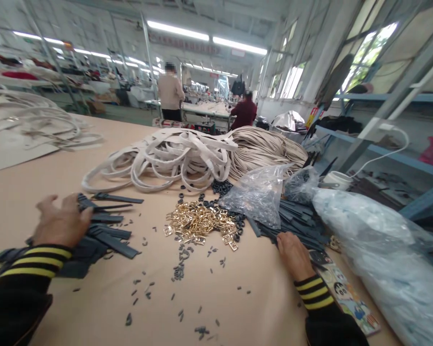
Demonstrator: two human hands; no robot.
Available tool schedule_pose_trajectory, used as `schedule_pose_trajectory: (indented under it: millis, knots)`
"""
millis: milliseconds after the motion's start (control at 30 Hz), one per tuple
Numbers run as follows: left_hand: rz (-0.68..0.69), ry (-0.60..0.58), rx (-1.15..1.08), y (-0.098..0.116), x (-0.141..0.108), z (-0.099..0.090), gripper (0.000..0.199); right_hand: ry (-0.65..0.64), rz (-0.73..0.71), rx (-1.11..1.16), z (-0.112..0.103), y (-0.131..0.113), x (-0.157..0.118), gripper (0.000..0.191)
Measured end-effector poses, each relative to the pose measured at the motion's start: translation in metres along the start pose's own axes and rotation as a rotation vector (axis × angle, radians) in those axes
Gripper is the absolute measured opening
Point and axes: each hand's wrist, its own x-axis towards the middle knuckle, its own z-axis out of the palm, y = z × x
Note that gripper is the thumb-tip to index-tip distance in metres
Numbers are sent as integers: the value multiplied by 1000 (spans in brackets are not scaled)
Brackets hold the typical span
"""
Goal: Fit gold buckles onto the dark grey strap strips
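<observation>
The left hand [63,222] lies open, fingers spread, on a pile of dark strap strips [110,239] at the left of the table. The right hand [295,255], partly curled, rests against a second strip stack [292,223]; any grip cannot be determined. Gold buckles [198,222] lie between them on the tan worktable [94,298].

dark grey leather strips [116,243], flat, in two loose heaps
</observation>
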Motion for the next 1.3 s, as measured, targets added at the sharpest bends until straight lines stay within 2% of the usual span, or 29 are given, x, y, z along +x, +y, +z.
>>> schedule_pose_trajectory:
  millis: [33,67,100,167,200,233,300,400,500,767,900,967,1067,1133,1300]
  knots:
    - [-45,33,59,26,-14,13,33,-10,13,95,-4,-7,0,22]
    - [-60,17,56,55,-29,29,35,-28,12,192,-8,-16,0,22]
    - [-72,-90,-46,86,-45,46,34,-70,-4,295,-13,-27,1,23]
    - [-144,-479,-404,143,-74,83,32,-242,-68,503,-21,-54,0,27]
    - [-204,-607,-588,166,-86,101,34,-357,-100,606,-23,-68,0,30]
    - [-244,-688,-736,184,-96,118,35,-471,-116,722,-24,-81,0,32]
    - [-323,-745,-959,204,-111,143,37,-636,-114,926,-21,-99,-1,33]
    - [-451,-722,-1114,205,-121,160,36,-711,-89,1072,-10,-107,-1,33]
    - [-541,-719,-1146,198,-124,160,35,-764,-82,1132,-1,-104,0,33]
    - [-590,-731,-1201,202,-122,154,31,-840,-27,1167,3,-101,-2,33]
    - [-596,-696,-1302,202,-121,153,29,-787,-86,1095,4,-97,1,32]
    - [-563,-689,-1270,201,-122,154,28,-710,-134,1010,2,-94,3,29]
    - [-434,-694,-1119,202,-124,155,25,-604,-195,877,-1,-92,4,23]
    - [-373,-678,-1039,204,-126,156,21,-583,-197,843,-2,-92,4,20]
    - [-356,-653,-1004,207,-128,156,17,-589,-177,890,2,-92,2,12]
